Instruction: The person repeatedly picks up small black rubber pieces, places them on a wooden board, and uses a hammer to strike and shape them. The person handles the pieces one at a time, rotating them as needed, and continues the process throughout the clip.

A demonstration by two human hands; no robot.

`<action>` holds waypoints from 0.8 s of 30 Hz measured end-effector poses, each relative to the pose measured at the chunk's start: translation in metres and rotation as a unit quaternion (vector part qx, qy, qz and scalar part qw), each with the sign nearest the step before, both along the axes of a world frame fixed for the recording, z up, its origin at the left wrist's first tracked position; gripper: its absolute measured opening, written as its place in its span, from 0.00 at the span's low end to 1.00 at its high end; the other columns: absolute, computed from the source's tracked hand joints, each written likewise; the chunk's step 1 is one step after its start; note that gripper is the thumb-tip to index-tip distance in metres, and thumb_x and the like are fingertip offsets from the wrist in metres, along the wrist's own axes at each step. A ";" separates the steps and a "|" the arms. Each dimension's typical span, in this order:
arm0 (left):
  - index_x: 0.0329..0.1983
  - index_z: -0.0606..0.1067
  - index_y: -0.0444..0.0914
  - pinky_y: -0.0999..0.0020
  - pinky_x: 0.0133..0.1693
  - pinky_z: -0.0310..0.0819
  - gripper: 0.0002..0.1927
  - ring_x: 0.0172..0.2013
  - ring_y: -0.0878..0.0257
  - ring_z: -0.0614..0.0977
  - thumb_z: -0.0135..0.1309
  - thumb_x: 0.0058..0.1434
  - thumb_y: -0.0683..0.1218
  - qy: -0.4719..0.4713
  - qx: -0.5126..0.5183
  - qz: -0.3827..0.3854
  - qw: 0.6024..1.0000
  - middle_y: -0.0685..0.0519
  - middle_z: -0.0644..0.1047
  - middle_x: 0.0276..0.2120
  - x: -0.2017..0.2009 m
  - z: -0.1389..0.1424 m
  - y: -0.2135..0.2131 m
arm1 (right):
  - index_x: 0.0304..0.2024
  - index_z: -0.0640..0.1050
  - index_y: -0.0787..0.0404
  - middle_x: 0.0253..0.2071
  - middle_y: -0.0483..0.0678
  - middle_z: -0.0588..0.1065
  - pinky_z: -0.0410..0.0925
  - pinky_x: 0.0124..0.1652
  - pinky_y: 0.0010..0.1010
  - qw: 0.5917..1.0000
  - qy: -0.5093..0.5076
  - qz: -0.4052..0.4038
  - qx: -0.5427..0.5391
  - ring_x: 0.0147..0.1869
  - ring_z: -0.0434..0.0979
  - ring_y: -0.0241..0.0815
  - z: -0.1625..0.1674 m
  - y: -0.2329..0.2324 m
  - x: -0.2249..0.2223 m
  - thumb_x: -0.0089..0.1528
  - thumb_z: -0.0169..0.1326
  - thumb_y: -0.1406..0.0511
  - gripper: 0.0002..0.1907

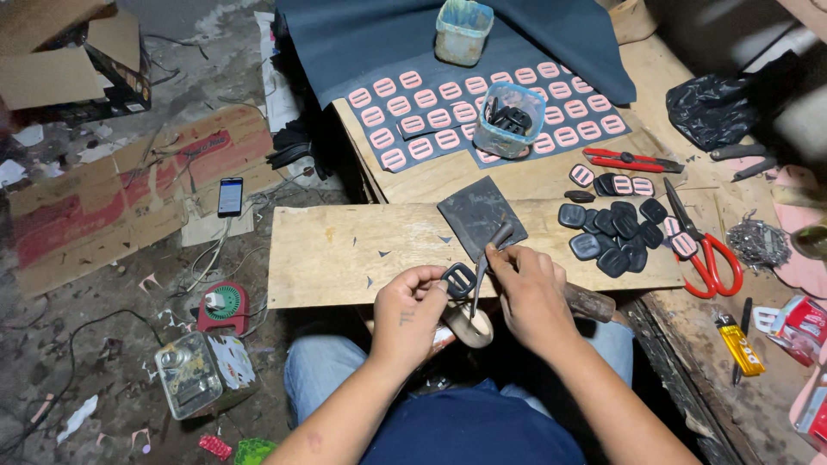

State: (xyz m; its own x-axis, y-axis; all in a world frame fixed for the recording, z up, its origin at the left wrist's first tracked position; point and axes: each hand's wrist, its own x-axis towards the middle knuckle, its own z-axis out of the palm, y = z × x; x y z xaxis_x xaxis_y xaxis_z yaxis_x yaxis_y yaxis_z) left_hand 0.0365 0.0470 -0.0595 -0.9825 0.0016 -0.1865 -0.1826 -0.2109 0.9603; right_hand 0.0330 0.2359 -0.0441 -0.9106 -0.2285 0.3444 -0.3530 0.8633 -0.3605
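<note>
Workbench: wooden board [345, 250] laid across, cluttered floor to the left. Left hand [413, 310] pinches a dark buckle piece [457, 279] between thumb and fingertips, just over the board's near edge. Right hand [527, 293] is closed round a thin metal tool [479, 288], tip at the buckle piece. Pile of dark buckles [613, 232] right of the hands; red scissors [702, 250] beside them

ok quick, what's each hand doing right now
left hand: closed, pinching a dark buckle
right hand: closed around a thin metal tool touching the buckle
</note>
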 end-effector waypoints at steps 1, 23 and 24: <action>0.46 0.78 0.29 0.74 0.37 0.76 0.10 0.33 0.70 0.81 0.53 0.63 0.37 0.005 -0.004 -0.002 1.000 0.51 0.82 0.35 0.000 0.000 0.001 | 0.57 0.77 0.58 0.49 0.50 0.75 0.63 0.51 0.45 1.000 0.009 0.001 -0.017 0.54 0.72 0.54 0.002 0.000 0.001 0.52 0.55 0.72 0.28; 0.39 0.78 0.38 0.54 0.43 0.74 0.10 0.42 0.47 0.80 0.61 0.54 0.44 0.165 -0.462 -0.091 0.866 0.45 0.78 0.38 -0.034 0.010 -0.003 | 0.66 0.64 0.68 0.44 0.44 0.76 0.74 0.38 0.28 0.809 -0.229 -0.074 -0.536 0.42 0.81 0.37 0.021 0.040 -0.141 0.63 0.54 0.65 0.30; 0.39 0.78 0.38 0.53 0.43 0.74 0.10 0.42 0.46 0.80 0.61 0.54 0.44 0.166 -0.466 -0.093 0.864 0.45 0.78 0.38 -0.035 0.011 -0.002 | 0.65 0.66 0.68 0.47 0.44 0.77 0.74 0.40 0.28 0.840 -0.216 -0.068 -0.492 0.44 0.81 0.37 0.013 0.039 -0.128 0.63 0.54 0.65 0.29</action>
State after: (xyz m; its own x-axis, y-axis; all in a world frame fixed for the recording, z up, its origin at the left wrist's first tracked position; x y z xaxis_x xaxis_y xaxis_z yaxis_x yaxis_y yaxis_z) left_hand 0.0020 0.0447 -0.0490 -0.9810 0.1663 0.0996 0.1877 0.6861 0.7029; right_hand -0.0950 0.2754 -0.0315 -0.9938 0.0902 -0.0650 0.0734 0.0935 -0.9929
